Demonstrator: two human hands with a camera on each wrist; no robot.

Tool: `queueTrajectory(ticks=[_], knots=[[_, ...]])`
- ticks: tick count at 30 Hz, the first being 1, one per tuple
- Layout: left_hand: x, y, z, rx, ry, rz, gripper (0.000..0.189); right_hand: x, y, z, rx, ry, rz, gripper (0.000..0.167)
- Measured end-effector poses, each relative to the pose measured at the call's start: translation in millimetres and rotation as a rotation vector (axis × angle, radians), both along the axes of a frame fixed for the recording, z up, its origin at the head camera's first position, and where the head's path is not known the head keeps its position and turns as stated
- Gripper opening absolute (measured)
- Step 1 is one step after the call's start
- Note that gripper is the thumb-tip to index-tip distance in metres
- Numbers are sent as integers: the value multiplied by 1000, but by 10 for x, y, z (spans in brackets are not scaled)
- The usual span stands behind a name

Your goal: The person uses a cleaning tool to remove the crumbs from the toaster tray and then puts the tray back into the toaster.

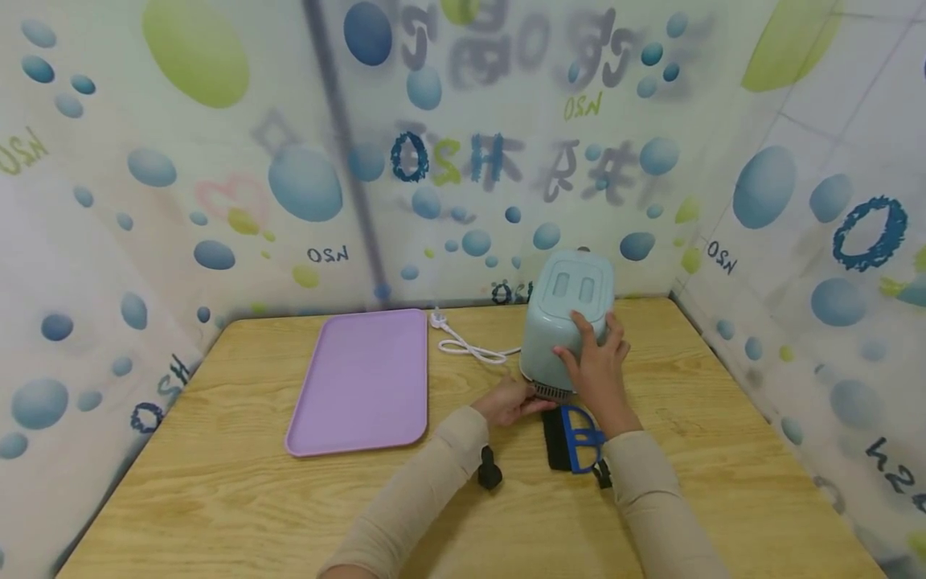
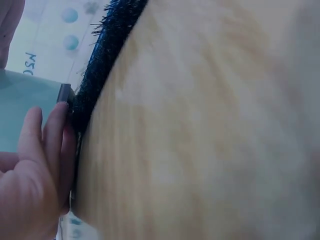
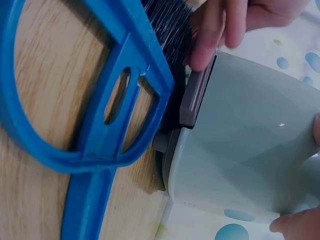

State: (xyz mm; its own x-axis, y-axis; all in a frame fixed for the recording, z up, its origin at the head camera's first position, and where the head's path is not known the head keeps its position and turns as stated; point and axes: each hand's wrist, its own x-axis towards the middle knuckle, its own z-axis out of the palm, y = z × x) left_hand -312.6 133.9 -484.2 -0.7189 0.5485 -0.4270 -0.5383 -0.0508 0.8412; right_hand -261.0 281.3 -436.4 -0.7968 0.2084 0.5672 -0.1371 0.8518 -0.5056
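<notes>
A light-blue toaster (image 1: 555, 342) stands tilted at the right of the wooden table, two slot shapes in its top. My right hand (image 1: 599, 370) grips its upper end, thumb and fingers spread over the shell. Low at the near end is a grey slatted crumb tray (image 1: 552, 392), its edge jutting from the base. My left hand (image 1: 512, 401) reaches there with fingers extended; in the right wrist view the fingertips touch the tray edge (image 3: 194, 97). A blue brush (image 1: 576, 438) with black bristles (image 2: 107, 60) lies just in front of the toaster, below both hands.
A lilac tray (image 1: 362, 382) lies on the table (image 1: 239, 466) at the left. The toaster's white cord and plug (image 1: 463, 344) trail between them. A small black object (image 1: 489, 470) lies by my left forearm. Patterned curtains (image 1: 463, 217) hang behind and at both sides.
</notes>
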Motion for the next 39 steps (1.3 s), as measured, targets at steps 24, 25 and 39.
queueTrajectory(ticks=[24, 25, 39], knots=[[83, -144, -51, 5, -67, -4, 37, 13, -11, -9, -26, -38, 7, 60], [84, -145, -55, 6, -66, 3, 37, 14, -12, -12, -25, -34, 6, 60], [205, -123, -84, 132, -155, 188, 32, 5, -6, -48, 8, 64, 7, 58]])
